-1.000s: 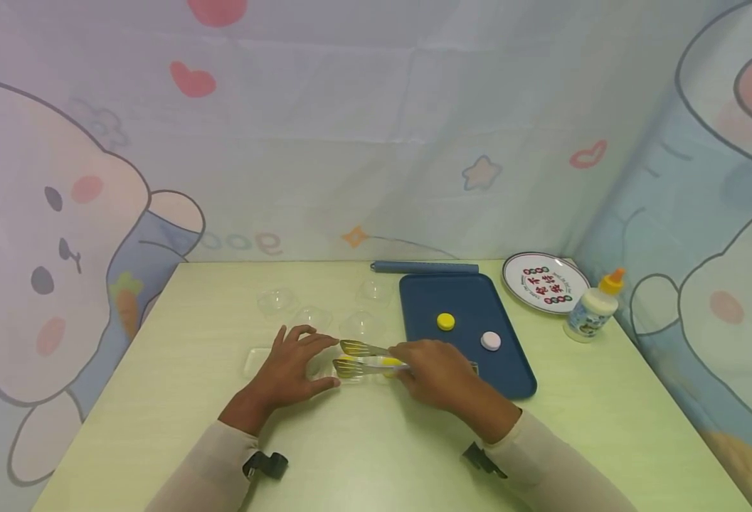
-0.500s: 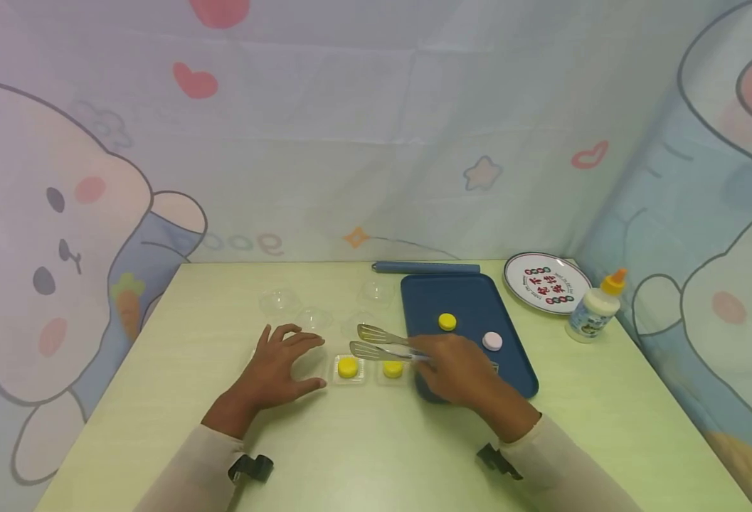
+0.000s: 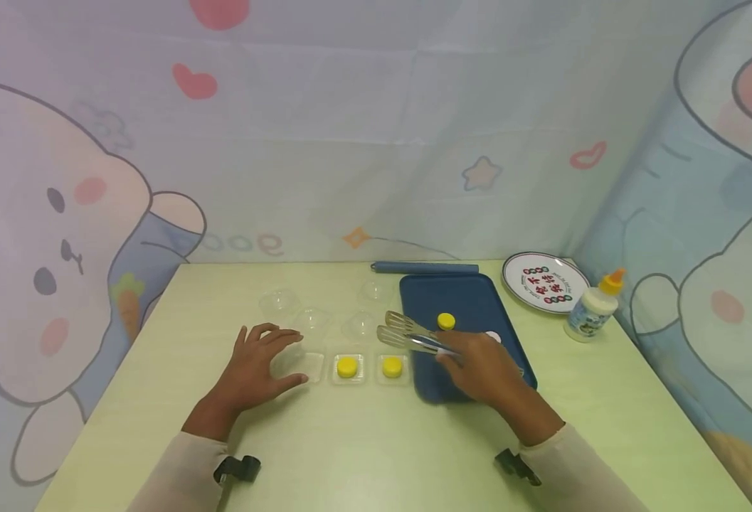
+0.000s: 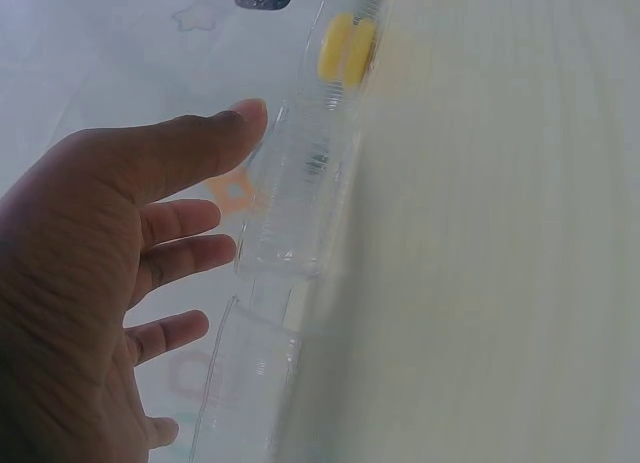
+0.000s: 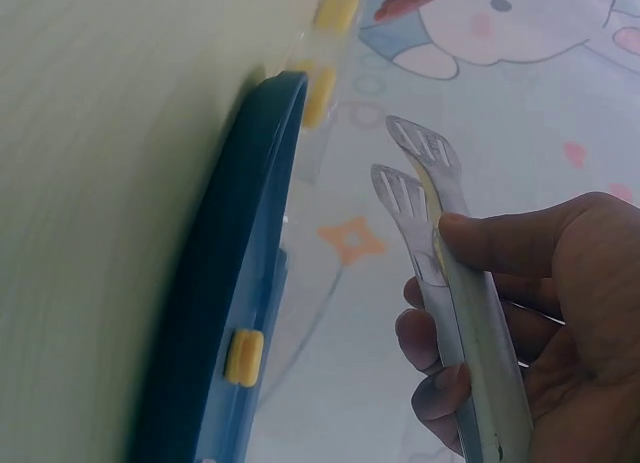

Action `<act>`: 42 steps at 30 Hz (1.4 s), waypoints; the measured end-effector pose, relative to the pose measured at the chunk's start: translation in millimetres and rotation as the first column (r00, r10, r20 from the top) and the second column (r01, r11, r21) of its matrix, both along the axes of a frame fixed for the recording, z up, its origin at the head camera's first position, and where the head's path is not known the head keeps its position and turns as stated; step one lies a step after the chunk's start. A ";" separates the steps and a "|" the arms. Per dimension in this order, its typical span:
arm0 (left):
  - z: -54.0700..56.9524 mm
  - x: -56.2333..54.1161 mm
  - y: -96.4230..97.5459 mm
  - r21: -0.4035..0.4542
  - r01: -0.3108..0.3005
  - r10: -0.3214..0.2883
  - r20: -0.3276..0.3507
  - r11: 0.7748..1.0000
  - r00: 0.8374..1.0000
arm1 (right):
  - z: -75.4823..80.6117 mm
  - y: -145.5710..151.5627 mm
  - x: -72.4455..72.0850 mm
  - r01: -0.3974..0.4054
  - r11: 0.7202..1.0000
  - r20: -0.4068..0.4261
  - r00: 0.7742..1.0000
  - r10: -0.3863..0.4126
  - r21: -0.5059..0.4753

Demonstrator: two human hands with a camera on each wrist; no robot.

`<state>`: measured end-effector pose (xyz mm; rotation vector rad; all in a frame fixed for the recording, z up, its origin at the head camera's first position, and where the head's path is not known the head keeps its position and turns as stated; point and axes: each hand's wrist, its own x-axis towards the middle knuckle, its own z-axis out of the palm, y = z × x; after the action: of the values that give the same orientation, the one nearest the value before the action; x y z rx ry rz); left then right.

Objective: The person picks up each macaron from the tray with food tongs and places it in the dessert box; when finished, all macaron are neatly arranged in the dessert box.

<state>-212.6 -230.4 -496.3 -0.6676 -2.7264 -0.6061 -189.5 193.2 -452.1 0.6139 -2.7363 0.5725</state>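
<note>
My right hand grips a pair of metal tongs over the blue tray, their slotted tips apart with nothing between them. On the tray lie a yellow macaron and a pale one, partly hidden by the hand. Two clear plastic boxes left of the tray each hold a yellow macaron, the other macaron being closer to the tray. My left hand, fingers spread and loosely bent, holds nothing. It is beside a clear plastic box; another box shows below that in the left wrist view.
Several clear domed lids lie behind the boxes. A dark blue rod-like roll lies along the table's back edge. At the back right are a white plate with red lettering and a bottle with an orange-yellow cap.
My right hand has moved right with the tongs, from above the boxes to over the tray. The left hand has drawn left, and the yellow macarons in the boxes have come into view.
</note>
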 end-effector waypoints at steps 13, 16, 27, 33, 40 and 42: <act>-3.9 -1.9 -5.0 0.034 0.001 -0.001 0.005 0.999 1.000 | -8.1 36.9 -2.5 0.095 0.995 -0.048 0.994 -0.096 -0.032; -4.5 -1.5 -6.2 0.042 0.003 -0.003 -0.004 0.999 1.000 | -8.5 43.5 -4.9 0.146 0.989 -0.042 0.988 -0.146 -0.025; -8.1 -1.2 -9.7 0.034 -0.011 0.010 0.012 0.999 1.000 | -14.9 54.0 -7.2 0.254 0.967 0.009 0.967 -0.254 -0.004; -11.9 -1.3 -10.8 0.042 -0.010 0.010 0.000 0.999 1.000 | -18.9 56.3 -8.7 0.278 0.961 -0.016 0.960 -0.278 -0.005; -11.6 -0.9 -10.5 0.040 -0.007 0.007 -0.009 0.999 1.000 | -18.4 56.7 -9.2 0.286 0.958 0.016 0.958 -0.286 0.021; -10.8 -0.6 -9.8 0.037 -0.007 0.007 -0.002 0.999 1.000 | -19.0 57.2 -9.4 0.285 0.958 0.018 0.958 -0.286 0.027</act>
<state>-213.2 -240.3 -507.2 -0.6491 -2.7073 -0.6515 -198.9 250.4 -471.1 0.2097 -2.7851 0.4784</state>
